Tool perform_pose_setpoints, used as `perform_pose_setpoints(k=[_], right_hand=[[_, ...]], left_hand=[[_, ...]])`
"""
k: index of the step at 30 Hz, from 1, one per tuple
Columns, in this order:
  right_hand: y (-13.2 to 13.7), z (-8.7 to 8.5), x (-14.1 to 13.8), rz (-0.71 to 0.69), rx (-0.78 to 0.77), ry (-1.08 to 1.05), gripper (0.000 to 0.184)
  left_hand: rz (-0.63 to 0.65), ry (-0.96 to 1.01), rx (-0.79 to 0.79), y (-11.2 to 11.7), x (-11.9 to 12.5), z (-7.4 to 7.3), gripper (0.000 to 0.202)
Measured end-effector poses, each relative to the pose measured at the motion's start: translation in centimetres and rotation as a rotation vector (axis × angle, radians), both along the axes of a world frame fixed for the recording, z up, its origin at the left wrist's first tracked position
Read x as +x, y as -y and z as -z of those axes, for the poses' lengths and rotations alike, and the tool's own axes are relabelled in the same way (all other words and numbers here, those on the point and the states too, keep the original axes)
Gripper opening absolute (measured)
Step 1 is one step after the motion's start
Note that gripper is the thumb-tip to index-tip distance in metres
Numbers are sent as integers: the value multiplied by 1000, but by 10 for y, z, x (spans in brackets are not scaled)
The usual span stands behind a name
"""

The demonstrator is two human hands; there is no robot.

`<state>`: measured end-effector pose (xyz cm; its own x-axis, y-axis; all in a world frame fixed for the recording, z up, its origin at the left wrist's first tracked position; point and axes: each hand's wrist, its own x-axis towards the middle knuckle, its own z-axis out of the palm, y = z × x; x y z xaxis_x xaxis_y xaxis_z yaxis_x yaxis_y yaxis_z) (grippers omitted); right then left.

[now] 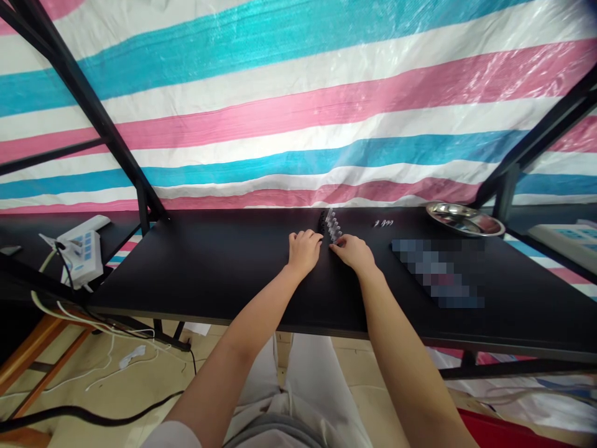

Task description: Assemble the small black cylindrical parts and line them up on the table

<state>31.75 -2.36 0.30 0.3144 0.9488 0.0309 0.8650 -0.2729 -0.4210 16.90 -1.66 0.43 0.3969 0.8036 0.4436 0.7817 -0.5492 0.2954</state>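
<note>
Two narrow rows of small looped pieces lie side by side at the back middle of the black table [224,267]. One is a black row [321,220], the other a clear, whitish row [333,225]; their exact kind is too small to tell. My left hand [305,252] rests on the tabletop by the near end of the black row, its fingers curled down. At the near end of the clear row, my right hand [353,252] has thumb and fingertips pinched together. Whatever lies within either hand's fingers is hidden. Several small whitish pieces [383,223] lie farther right.
A shiny divided metal plate [489,228] stands at the back right. Nearer me lies a blurred-out flat dark object [436,274]. Black metal frame posts [105,127] rise at both sides. A white power strip [88,255] and cables are at left. Striped sheeting [298,124] hangs behind.
</note>
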Motion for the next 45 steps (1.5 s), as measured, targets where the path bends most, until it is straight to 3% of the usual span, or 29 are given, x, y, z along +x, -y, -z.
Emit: perform_pose_setpoints(k=[8,18,26,33,41,45], right_hand=[[1,-1,-3,-35,26,41,24],[4,-2,-19,-409,178,-74,14],[5,-4,-23,-435,219,-113,17],[5,-4,-23,-462,203,-96,18],[6,-4,-22,-502,230,-80,16],[5,-3,-21,-494,239,-64,15]], left_hand=[[-88,281,-77,7,2,-7,13],[-167,598,-59,19,0,-13,10],[-249,786,-208,13,-5,-18,7],[-223,783,-176,10,-5,-15,11],[-36,679,-43,22,-4,-22,25],[-67,607,-69,23,-3,-21,29]])
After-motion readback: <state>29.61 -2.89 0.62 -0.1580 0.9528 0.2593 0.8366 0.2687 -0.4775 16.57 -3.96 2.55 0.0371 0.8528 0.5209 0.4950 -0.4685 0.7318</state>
